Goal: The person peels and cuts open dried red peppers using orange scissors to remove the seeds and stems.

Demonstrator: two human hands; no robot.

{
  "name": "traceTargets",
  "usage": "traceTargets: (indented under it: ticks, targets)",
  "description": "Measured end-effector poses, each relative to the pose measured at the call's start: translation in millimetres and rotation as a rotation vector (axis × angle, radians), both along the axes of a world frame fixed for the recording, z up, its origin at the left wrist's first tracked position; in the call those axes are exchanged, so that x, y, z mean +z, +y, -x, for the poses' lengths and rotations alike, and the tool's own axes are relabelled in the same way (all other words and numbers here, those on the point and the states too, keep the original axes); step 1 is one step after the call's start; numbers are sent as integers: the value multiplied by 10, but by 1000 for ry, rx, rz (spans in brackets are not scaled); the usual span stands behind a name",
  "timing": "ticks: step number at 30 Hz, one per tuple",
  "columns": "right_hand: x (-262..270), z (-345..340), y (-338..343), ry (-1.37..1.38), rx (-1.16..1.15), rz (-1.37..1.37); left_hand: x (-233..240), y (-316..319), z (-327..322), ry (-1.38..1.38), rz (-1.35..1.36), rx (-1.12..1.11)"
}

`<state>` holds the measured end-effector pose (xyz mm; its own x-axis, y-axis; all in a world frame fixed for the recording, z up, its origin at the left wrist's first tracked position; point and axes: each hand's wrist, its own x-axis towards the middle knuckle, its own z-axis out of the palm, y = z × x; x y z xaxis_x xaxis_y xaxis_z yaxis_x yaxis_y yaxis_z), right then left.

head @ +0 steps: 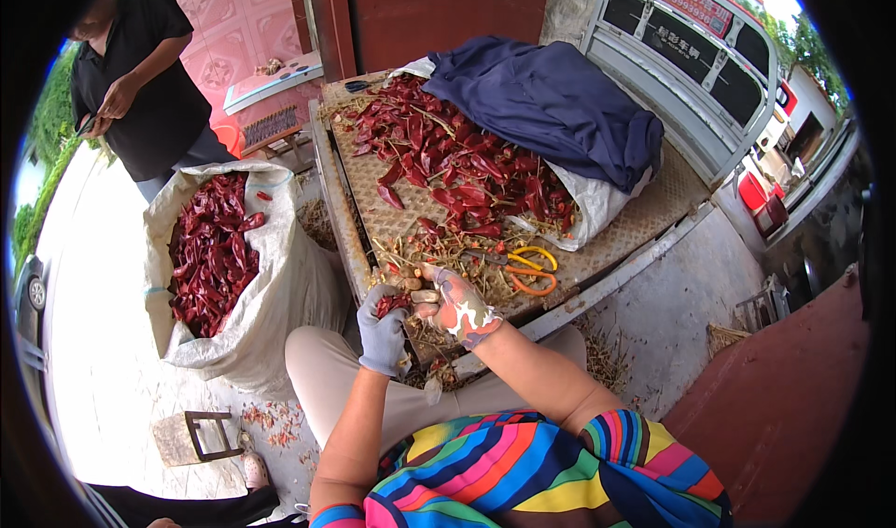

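Observation:
My left hand (383, 332), in a grey glove, is closed around a few dried red chili peppers (393, 304) over the near left edge of a metal cart bed. My right hand (455, 304), in a camouflage-patterned glove, is beside it, its fingertips close to the peppers; whether it holds a stem is not clear. Scissors (532, 270) with yellow and orange handles lie on the bed just right of my right hand, among loose stems (406, 251). Beyond them spreads a heap of dried red chilies (455, 171), partly spilling from a white woven sack (595, 209) under a dark blue cloth (546, 108).
At left stands a large open woven sack (280, 276) filled with red chilies (210, 262). A small wooden stool (178, 440) is on the ground at lower left. A person in black (140, 80) stands at upper left; another person's leg (203, 503) shows below. A metal rail (658, 108) borders the bed.

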<state>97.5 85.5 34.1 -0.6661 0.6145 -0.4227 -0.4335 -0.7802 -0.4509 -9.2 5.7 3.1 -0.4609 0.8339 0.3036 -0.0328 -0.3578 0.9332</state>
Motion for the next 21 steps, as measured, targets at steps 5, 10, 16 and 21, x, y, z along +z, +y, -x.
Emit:
traceTargets:
  ticks: [5, 10, 16, 21]
  targets:
    - [-289, -52, 365, -162, 69, -748, 2, -26, -40, -379, 37, -62]
    - [-450, -270, 867, -797, 117, -1176, 34, -84, 147, -517, 98, -110]
    - [-305, -170, 1242, -1462, 316, -1794, 21, -65, 76, -545, 38, -243]
    - [-299, 150, 1184, -1915, 576, -1618, 36, -109, 128, -419, 70, -280]
